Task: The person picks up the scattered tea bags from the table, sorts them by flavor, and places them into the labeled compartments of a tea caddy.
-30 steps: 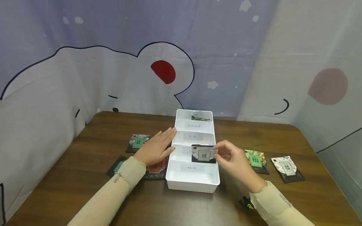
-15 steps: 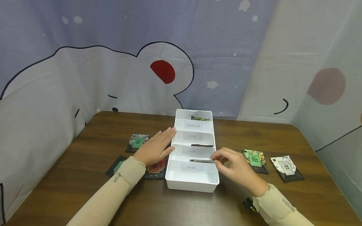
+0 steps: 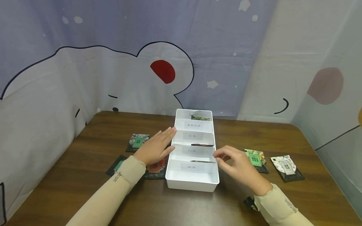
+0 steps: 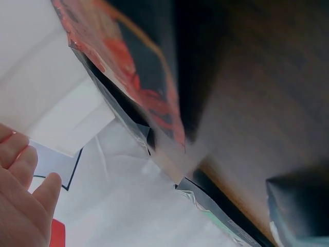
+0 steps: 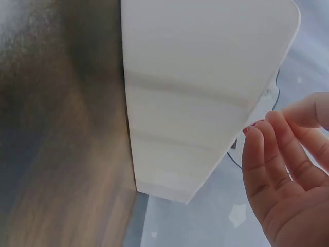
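Observation:
A long white divided tray (image 3: 193,185) stands mid-table with labelled compartments. My left hand (image 3: 155,147) lies with straight fingers along its left rim, fingertips at the edge. At the right rim, my right hand (image 3: 236,164) has thumb and forefinger slightly parted and loosely bent. Just beside those fingertips, a tea sachet (image 3: 202,161) stands on edge in the second compartment from the front, only its thin top edge showing. A darker sachet (image 3: 202,145) stands in the middle compartment, and a green one (image 3: 200,118) sits in the farthest. In the right wrist view nothing shows between the fingers.
Right of the tray lie a green-labelled sachet (image 3: 255,160) and a white-labelled sachet (image 3: 287,168). A small black packet (image 3: 250,203) is partly under the right sleeve. To the left are green-labelled sachets (image 3: 138,142) and a red-labelled sachet (image 3: 155,168), partly covered by my left hand.
My right hand lowered the white-labelled sachet from above the tray into the second compartment from the front, then let it go and eased slightly right. The left hand stayed still.

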A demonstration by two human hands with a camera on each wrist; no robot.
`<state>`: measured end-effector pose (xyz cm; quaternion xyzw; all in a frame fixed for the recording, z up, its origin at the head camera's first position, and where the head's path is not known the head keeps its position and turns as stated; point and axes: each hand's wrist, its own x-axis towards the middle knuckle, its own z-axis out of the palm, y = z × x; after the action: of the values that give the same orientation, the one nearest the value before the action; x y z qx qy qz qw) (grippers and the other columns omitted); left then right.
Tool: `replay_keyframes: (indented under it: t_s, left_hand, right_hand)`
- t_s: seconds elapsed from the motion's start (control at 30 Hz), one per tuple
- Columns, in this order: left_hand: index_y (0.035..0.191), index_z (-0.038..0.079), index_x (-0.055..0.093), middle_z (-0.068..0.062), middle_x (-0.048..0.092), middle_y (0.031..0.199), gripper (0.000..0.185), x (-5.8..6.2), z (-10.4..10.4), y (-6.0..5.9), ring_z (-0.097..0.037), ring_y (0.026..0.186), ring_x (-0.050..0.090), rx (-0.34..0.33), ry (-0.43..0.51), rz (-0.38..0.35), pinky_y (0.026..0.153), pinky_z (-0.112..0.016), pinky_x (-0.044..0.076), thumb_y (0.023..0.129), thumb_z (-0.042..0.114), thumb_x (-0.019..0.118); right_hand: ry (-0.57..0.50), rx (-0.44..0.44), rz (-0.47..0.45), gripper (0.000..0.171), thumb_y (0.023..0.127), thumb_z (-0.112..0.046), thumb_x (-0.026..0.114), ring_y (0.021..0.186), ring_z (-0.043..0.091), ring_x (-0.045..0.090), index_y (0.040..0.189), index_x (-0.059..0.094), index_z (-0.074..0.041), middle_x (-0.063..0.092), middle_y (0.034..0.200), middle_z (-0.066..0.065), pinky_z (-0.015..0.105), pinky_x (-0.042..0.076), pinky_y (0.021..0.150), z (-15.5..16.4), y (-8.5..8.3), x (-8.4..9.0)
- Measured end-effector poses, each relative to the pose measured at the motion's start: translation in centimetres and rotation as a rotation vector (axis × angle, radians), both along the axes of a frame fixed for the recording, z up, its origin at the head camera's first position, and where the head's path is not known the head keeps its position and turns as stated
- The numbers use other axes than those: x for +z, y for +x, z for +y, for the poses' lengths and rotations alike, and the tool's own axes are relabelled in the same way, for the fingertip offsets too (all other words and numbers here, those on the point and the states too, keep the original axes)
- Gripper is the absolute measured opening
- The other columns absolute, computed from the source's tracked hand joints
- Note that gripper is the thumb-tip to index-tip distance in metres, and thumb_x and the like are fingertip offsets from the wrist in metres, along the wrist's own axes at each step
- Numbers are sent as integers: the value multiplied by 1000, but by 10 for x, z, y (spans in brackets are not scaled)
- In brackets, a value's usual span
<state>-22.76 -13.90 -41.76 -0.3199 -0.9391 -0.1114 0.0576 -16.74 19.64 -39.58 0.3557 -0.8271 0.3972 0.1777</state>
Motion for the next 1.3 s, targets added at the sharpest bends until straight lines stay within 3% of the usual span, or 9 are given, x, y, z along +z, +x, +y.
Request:
replay_keyframes:
  t_s: [0.2,0.4,0.5,0.6,0.73,0.83,1.1,1.3]
  left_hand:
    - [161,6,25,-8,23,167,69,-1,0,-1,-23,154,20,2,-6,5,124,-48,22,106,46,40]
    - [161,6,25,-8,23,167,69,-1,0,0,-23,154,20,5,-7,2,124,-46,19,107,46,40]
    - [161,6,25,-7,23,167,69,-2,0,0,-23,154,20,4,-6,3,125,-45,19,106,46,41]
    - [161,6,25,-8,24,167,69,-2,0,0,-23,154,20,1,-4,8,125,-45,19,107,46,41]
    - [161,6,25,-8,24,167,69,-2,0,0,-22,154,20,0,-1,9,125,-44,18,106,46,41]
    - [161,6,25,-7,24,167,69,-2,0,0,-22,154,20,2,0,8,125,-44,18,106,46,41]
    - [161,7,24,-7,23,167,70,-2,0,-1,-22,154,19,6,1,5,125,-44,18,106,46,41]
    - [161,7,24,-7,23,167,70,-3,0,-1,-22,154,19,1,6,6,124,-46,20,106,46,41]
  right_hand:
    - [-10,-91,-69,24,85,11,71,82,9,67,100,73,-9,71,96,-2,29,61,71,8,-3,6]
    - [20,-245,-157,18,87,5,71,84,11,67,103,73,-5,73,96,5,30,60,71,21,-6,15]
    - [42,-314,-232,18,90,1,70,87,17,69,107,72,-3,73,100,10,26,59,72,29,-8,19]
    - [69,-373,-309,19,93,-4,69,95,26,70,112,70,-2,73,106,15,32,61,78,40,-9,23]
    - [123,-441,-413,27,98,-12,66,106,37,69,122,66,0,71,116,21,50,58,87,56,-10,26]
    - [180,-483,-484,36,100,-19,65,110,41,67,129,62,3,68,121,24,57,55,88,67,-11,26]
    - [301,-617,-634,55,100,-28,60,113,52,59,135,52,14,61,126,35,60,53,85,89,-20,21]
    - [395,-645,-695,62,98,-28,63,111,57,55,133,48,21,56,125,41,62,52,86,100,-24,19]
